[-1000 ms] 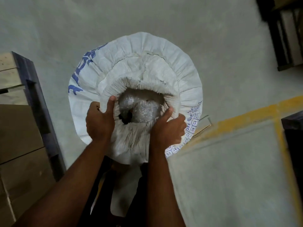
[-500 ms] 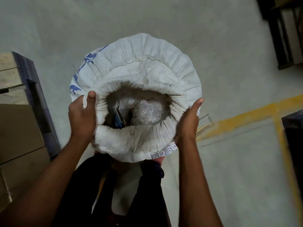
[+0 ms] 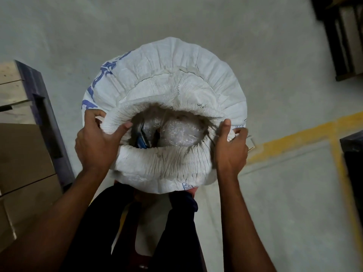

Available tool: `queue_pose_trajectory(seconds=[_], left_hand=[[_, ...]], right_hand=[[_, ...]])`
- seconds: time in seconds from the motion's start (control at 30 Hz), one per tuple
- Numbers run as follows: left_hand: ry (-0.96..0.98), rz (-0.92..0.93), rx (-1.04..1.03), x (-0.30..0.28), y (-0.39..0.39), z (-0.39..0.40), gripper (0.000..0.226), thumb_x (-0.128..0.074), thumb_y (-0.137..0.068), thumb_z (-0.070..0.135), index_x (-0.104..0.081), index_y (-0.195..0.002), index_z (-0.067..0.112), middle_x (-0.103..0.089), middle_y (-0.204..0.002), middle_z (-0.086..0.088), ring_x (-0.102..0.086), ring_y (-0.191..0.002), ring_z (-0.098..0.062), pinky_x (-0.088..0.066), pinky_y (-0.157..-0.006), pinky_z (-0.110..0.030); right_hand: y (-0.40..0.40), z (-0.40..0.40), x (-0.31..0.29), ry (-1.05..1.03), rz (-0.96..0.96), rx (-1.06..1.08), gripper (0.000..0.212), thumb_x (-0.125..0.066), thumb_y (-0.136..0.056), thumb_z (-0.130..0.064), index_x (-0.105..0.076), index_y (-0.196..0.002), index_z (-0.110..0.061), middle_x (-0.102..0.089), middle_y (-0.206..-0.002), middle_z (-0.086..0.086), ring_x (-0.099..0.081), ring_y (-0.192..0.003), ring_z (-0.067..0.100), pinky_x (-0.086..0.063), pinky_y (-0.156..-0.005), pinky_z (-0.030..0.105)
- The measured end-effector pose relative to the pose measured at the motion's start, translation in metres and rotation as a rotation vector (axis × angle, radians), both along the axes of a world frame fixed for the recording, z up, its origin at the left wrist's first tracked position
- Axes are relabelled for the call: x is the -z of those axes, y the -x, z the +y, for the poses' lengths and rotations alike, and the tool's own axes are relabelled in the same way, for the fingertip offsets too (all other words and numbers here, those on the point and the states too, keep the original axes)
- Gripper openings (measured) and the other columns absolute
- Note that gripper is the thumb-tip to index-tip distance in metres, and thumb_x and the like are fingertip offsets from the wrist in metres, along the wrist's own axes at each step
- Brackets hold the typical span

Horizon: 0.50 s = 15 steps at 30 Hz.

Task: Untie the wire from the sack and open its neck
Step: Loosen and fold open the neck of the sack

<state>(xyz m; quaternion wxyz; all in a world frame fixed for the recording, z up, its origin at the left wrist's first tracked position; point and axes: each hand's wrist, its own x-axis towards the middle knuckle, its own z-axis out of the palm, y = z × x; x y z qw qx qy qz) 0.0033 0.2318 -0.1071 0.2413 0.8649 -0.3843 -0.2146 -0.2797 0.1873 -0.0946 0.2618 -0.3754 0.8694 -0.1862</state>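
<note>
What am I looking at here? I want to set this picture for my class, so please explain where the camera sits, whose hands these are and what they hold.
The camera is worn on a person's head and looks down, so both arms reach in from the bottom. There is no machine. The left hand and right hand each grip the rolled rim of a white woven sack with blue print, standing on a grey concrete floor. The neck is pulled open: inside lie bubble-wrapped bundles and something blue. No tie wire is visible. Wooden pallet boards sit at left; a yellow floor line runs at right.
</note>
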Motion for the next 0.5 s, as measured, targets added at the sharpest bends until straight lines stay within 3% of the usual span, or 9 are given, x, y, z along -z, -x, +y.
queue_pose_trajectory(seconds=[0.07, 0.17, 0.23, 0.3, 0.37, 0.43, 0.5], left_hand=[[-0.021, -0.033, 0.075, -0.002, 0.002, 0.003, 0.084, -0.075, -0.07, 0.077, -0.048, -0.125, 0.019, -0.068, -0.106, -0.005, -0.068, -0.096, -0.039, -0.051, -0.079, -0.049], [-0.014, -0.024, 0.146, 0.005, 0.008, 0.005, 0.093, -0.066, -0.068, 0.084, -0.044, -0.135, 0.024, -0.067, -0.126, -0.007, -0.068, -0.108, -0.038, -0.052, -0.085, -0.052], [-0.01, -0.131, 0.227, 0.015, 0.007, 0.006, 0.098, -0.059, -0.075, 0.088, -0.043, -0.146, 0.022, -0.058, -0.142, -0.008, -0.059, -0.125, -0.035, -0.045, -0.099, -0.055], [0.034, -0.276, 0.371, 0.021, 0.005, 0.005, 0.102, -0.05, -0.083, 0.088, -0.039, -0.156, 0.018, -0.041, -0.163, -0.012, -0.041, -0.147, -0.034, -0.028, -0.116, -0.058], [0.111, -0.354, 0.623, 0.022, 0.005, -0.002, 0.099, -0.04, -0.089, 0.086, -0.038, -0.16, 0.016, -0.028, -0.172, -0.015, -0.027, -0.158, -0.038, -0.007, -0.127, -0.057], [0.165, -0.369, 0.959, 0.023, 0.003, -0.014, 0.094, -0.033, -0.093, 0.085, -0.049, -0.153, 0.014, -0.04, -0.167, -0.015, -0.029, -0.157, -0.038, 0.002, -0.129, -0.053], [0.192, -0.362, 1.274, 0.029, -0.002, -0.027, 0.084, -0.035, -0.097, 0.08, -0.07, -0.133, 0.012, -0.064, -0.146, -0.012, -0.043, -0.149, -0.035, -0.005, -0.131, -0.05]], right_hand=[[0.001, 0.009, 0.004, 0.17, 0.06, -0.177, 0.065, -0.036, -0.093, -0.074, -0.042, -0.13, -0.022, -0.062, -0.117, 0.007, -0.064, -0.103, 0.033, -0.045, -0.076, 0.04], [0.008, 0.014, 0.016, 0.283, 0.069, -0.403, 0.083, -0.031, -0.093, -0.08, -0.03, -0.155, -0.024, -0.042, -0.141, 0.007, -0.058, -0.112, 0.027, -0.05, -0.076, 0.04], [0.017, 0.016, 0.025, 0.3, 0.137, -0.537, 0.082, -0.031, -0.094, -0.079, -0.03, -0.157, -0.027, -0.036, -0.148, 0.012, -0.055, -0.123, 0.033, -0.052, -0.088, 0.048], [0.022, 0.014, 0.029, 0.256, 0.335, -0.739, 0.079, -0.035, -0.095, -0.077, -0.034, -0.159, -0.031, -0.028, -0.161, 0.017, -0.044, -0.14, 0.041, -0.039, -0.108, 0.06], [0.026, 0.009, 0.029, 0.244, 0.5, -1.006, 0.08, -0.038, -0.094, -0.076, -0.037, -0.16, -0.032, -0.017, -0.171, 0.018, -0.026, -0.154, 0.044, -0.014, -0.121, 0.067], [0.028, 0.001, 0.027, 0.289, 0.539, -1.306, 0.081, -0.036, -0.097, -0.074, -0.041, -0.159, -0.022, -0.01, -0.173, 0.014, -0.015, -0.159, 0.04, 0.001, -0.124, 0.067], [0.027, -0.007, 0.025, 0.317, 0.518, -1.574, 0.081, -0.03, -0.102, -0.071, -0.056, -0.147, -0.009, -0.018, -0.171, 0.014, -0.015, -0.159, 0.036, 0.003, -0.126, 0.062]])
